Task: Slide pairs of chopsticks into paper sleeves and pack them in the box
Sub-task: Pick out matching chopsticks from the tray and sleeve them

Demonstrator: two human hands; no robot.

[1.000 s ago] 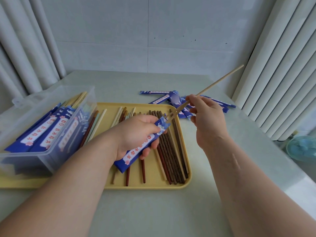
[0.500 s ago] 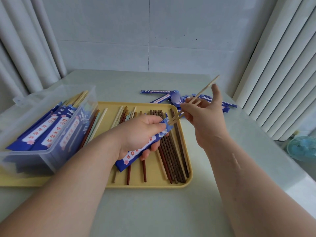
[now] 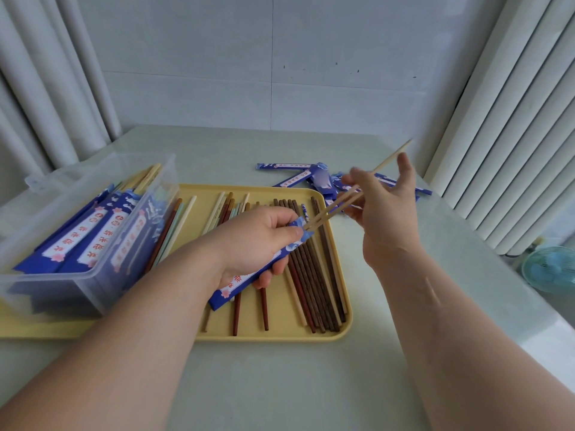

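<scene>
My left hand point(image 3: 255, 244) grips a blue paper sleeve point(image 3: 245, 279) over the yellow tray point(image 3: 343, 325). My right hand point(image 3: 381, 213) pinches a pair of pale wooden chopsticks point(image 3: 336, 206) whose lower tips sit in the sleeve's open mouth; their upper end point(image 3: 401, 149) sticks out past my fingers. Loose chopsticks point(image 3: 311, 275) in brown, red and pale colours lie on the tray. A clear plastic box point(image 3: 77, 241) at the left holds several sleeved pairs.
A heap of empty blue sleeves point(image 3: 320, 178) lies on the pale table behind the tray. Curtains hang at left and right. A small blue fan point(image 3: 550, 269) stands beyond the table's right edge.
The chopsticks have slid further into the sleeve, so less length sticks out above my right hand. My right hand has re-gripped lower on them with fingers spread.
</scene>
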